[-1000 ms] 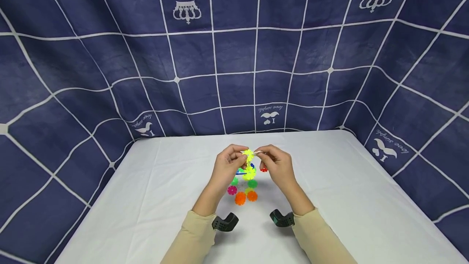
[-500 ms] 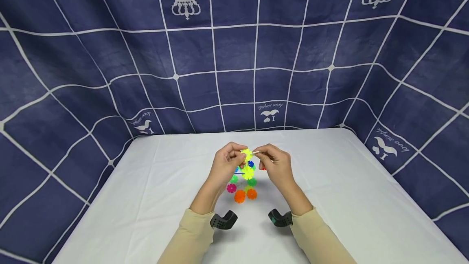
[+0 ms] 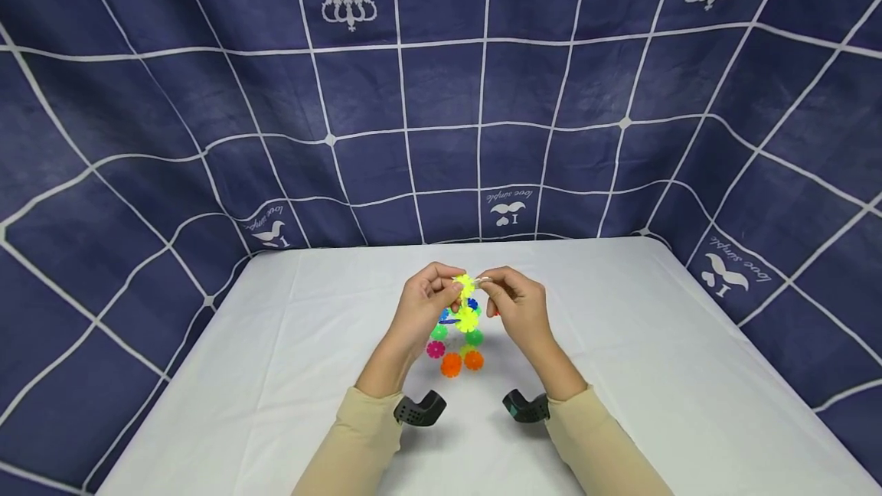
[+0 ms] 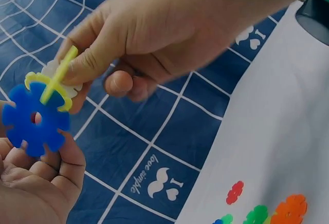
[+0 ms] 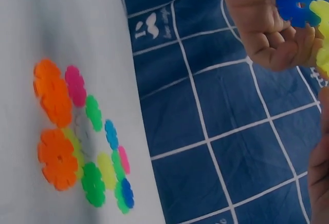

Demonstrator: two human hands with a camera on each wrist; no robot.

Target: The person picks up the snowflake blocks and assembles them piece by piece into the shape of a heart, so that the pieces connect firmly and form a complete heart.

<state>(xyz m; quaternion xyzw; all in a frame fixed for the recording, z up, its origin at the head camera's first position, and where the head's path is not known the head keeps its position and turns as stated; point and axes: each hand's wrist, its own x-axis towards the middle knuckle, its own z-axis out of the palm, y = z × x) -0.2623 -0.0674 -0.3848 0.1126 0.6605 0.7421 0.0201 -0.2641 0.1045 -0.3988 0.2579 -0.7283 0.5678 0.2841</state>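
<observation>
The worktop (image 3: 220,373) lies below both hands, its coloured discs (image 3: 451,364) near, presumably for easy pickup. The left hand (image 3: 423,312), fingers curled, holds a yellow disc (image 3: 465,285) and blue disc (image 4: 23,124), apparently as anchor. Opposite, the right hand (image 3: 518,301), thumb and forefinger nearly closed, pinches a white disc (image 4: 50,69), probably for slot alignment; seating cannot be determined.

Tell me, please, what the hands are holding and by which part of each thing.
The left hand pinches the upper yellow disc by its edge; the right hand pinches a white disc by its rim.
</observation>
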